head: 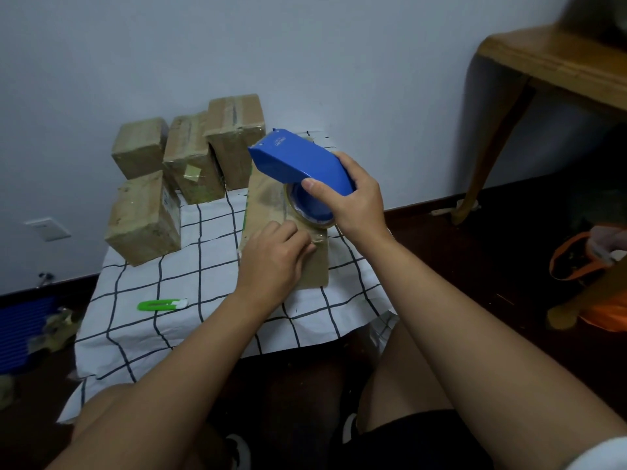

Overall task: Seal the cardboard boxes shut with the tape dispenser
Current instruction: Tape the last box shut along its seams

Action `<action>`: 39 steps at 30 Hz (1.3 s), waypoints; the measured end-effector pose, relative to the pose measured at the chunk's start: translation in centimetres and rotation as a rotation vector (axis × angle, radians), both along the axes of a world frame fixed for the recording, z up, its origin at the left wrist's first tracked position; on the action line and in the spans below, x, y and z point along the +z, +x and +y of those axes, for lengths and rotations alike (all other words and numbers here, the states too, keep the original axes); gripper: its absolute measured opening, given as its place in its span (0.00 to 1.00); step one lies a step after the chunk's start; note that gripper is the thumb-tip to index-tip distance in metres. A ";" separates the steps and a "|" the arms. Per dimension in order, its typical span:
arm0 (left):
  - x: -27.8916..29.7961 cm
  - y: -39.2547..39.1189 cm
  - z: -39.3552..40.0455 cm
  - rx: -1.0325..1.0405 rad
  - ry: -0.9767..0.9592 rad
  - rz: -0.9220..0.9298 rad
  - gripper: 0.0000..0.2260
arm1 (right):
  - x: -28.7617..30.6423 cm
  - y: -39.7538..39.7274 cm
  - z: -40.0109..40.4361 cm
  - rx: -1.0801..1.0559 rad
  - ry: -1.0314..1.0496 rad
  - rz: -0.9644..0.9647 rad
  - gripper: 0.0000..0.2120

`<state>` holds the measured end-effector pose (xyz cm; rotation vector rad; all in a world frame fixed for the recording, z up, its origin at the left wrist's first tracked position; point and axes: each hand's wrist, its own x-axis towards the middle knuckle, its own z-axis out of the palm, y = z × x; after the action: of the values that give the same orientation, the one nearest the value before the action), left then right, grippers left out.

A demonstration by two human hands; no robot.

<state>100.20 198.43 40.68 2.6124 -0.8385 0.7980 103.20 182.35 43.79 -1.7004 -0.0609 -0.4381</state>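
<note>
R hand [353, 201] was wrapped tight round the blue tape dispenser [298, 161], holding it just above the flat cardboard box [268, 198] on the checked cloth [190, 266]. L hand [274, 256] sat just below-left of that grip, fingers curled, pinching the clear tape end [317, 237] down on the box. Four more boxes [190, 157] stood farther back, w/ a green cutter [163, 304] nearer, left of both hands.

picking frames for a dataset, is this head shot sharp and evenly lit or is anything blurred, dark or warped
Head view: dim, with a cool cast; the blue tape dispenser and both hands are fairly sharp; the wooden table at upper right is smeared; wide-angle bending curves the frame edges; the floor on the right is nearly black.
</note>
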 end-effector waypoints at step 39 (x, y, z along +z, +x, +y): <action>-2.2 1.3 3.3 0.001 -0.097 -0.190 0.09 | -0.6 -0.7 4.0 -0.069 -0.006 -0.052 0.26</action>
<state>101.51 201.70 38.46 2.4812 -0.8256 1.0733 102.47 186.33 43.17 -1.7003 -0.0415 -0.5338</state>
